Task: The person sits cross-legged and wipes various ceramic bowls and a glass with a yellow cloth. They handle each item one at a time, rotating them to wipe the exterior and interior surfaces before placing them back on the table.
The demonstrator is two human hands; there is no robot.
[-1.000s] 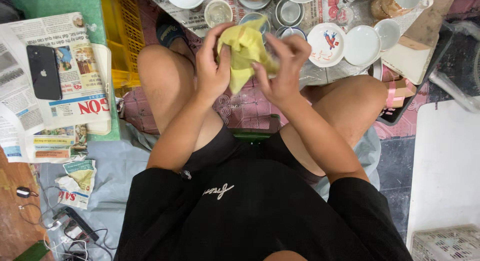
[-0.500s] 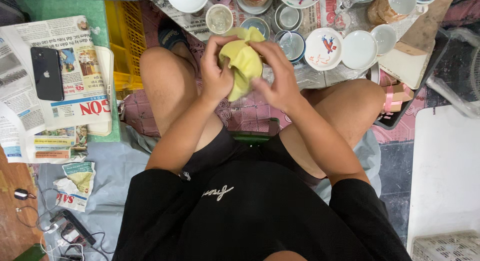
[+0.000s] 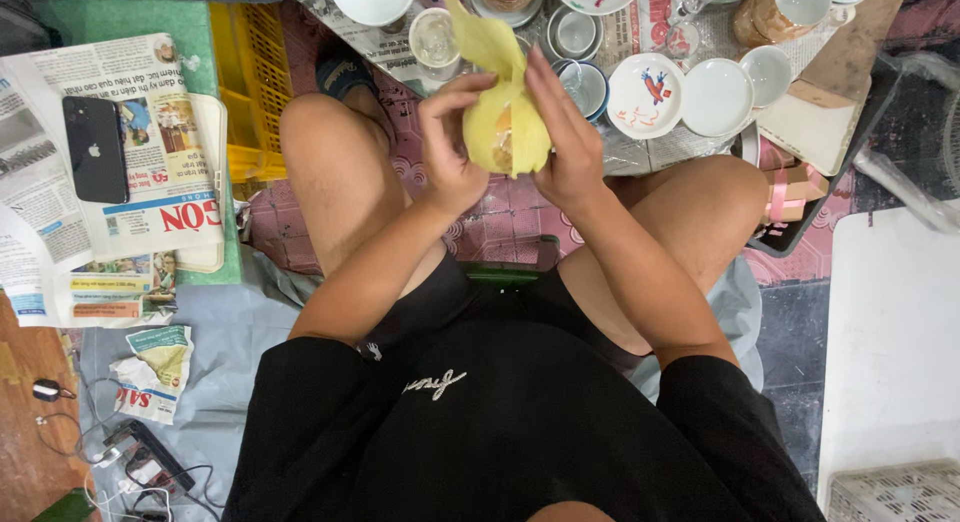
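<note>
Hands meet above my knees, seen from the head camera as I sit on the floor. Open room is tight: a yellow crate (image 3: 243, 82) and newspaper (image 3: 150, 142) with a black phone (image 3: 95, 149) crowd the left, dishes on newsprint fill the top edge, and a white board (image 3: 890, 342) lies to the right. My left hand (image 3: 450, 147) and right hand (image 3: 565, 147) have their fingers closed around a yellow paper bundle (image 3: 505, 132), rounded below with a loose twisted tail pointing up. Something pale orange shows through the wrap; I cannot tell what. A small plate with a red design (image 3: 645, 95) sits beyond it. Cups along the top are cut off.
</note>
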